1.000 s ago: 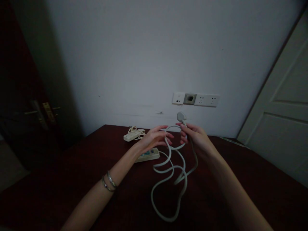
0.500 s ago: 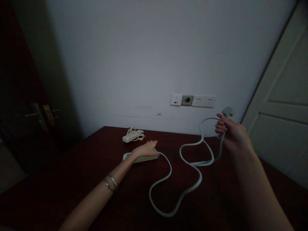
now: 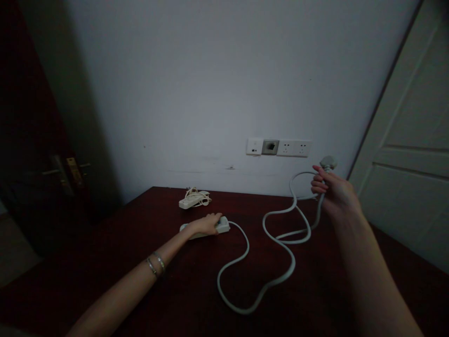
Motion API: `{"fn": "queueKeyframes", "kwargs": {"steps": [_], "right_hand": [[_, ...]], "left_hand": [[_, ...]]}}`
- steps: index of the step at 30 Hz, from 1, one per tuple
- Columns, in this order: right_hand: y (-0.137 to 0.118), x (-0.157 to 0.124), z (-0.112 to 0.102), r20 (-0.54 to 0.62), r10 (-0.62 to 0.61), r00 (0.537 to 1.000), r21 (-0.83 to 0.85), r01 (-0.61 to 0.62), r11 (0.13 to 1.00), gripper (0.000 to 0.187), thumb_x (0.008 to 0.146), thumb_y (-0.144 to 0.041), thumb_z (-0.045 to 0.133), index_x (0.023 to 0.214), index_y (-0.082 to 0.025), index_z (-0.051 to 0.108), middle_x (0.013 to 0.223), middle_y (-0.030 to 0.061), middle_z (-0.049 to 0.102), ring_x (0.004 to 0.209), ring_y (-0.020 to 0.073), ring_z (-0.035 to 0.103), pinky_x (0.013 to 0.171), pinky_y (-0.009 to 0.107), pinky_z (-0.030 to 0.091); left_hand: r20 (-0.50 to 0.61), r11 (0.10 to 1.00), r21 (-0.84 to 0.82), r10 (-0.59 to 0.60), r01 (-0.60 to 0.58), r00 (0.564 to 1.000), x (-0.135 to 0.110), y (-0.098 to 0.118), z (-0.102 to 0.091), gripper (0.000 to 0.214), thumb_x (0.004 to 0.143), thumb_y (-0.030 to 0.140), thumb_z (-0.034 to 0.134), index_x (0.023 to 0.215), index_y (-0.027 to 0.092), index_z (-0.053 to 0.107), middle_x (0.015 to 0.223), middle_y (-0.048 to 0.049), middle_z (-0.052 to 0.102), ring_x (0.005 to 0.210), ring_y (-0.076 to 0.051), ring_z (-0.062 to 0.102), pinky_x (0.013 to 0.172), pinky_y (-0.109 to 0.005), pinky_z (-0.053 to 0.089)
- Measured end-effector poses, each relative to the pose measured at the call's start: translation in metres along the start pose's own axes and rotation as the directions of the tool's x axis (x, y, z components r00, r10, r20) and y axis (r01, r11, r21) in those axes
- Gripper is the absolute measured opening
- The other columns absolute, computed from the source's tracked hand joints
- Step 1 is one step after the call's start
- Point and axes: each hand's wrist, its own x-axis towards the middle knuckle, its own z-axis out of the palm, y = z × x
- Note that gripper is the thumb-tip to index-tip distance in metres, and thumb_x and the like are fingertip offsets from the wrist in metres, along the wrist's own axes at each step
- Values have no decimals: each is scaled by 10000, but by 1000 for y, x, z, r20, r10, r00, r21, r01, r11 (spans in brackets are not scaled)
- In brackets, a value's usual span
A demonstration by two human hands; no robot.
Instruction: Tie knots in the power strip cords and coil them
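My left hand (image 3: 209,224) is closed over a white power strip (image 3: 223,226) lying on the dark red table, with the fingers across its top and the thumb along the near side. From the strip's right end a white power cord (image 3: 246,312) winds across the tabletop in loose loops. On the right, my right hand (image 3: 335,189) is raised above the table and closed round this cord just below its plug (image 3: 328,163). The plug points upward past the fingers, in front of the wall.
A second power strip (image 3: 192,200), its cord bundled over it, lies near the table's back edge. Wall sockets (image 3: 293,148) and a grey wall plate (image 3: 270,147) are set above the table (image 3: 140,262). A dark door stands at left, a pale door (image 3: 410,164) at right.
My left hand has slid left along the power strip, uncovering its right end. My right hand still holds the cord by the plug. The view has shifted slightly.
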Motion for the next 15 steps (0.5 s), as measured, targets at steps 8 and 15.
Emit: {"fn": "queueKeyframes", "kwargs": {"steps": [8,15], "right_hand": [[4,-12,12,44,105,994,-494,-69,866,217,710,-277,655,881,-149,616,590,30,623,453,125,560,405,228,461],[29,-23,44,385,160,909,-710,181,680,268,785,-422,545,869,-172,595,578,27,642,510,168,594,512,276,461]], "left_hand": [[-219,958,-196,167,-211,961,-8,19,-23,614,777,313,531,1327,98,362,1391,-170,379,1280,-255,354,1059,-370,255],[-431,775,-380,335,-505,838,3,88,-55,640,746,241,569,1342,149,355,1405,-149,365,1275,-252,361,1040,-421,299]]}}
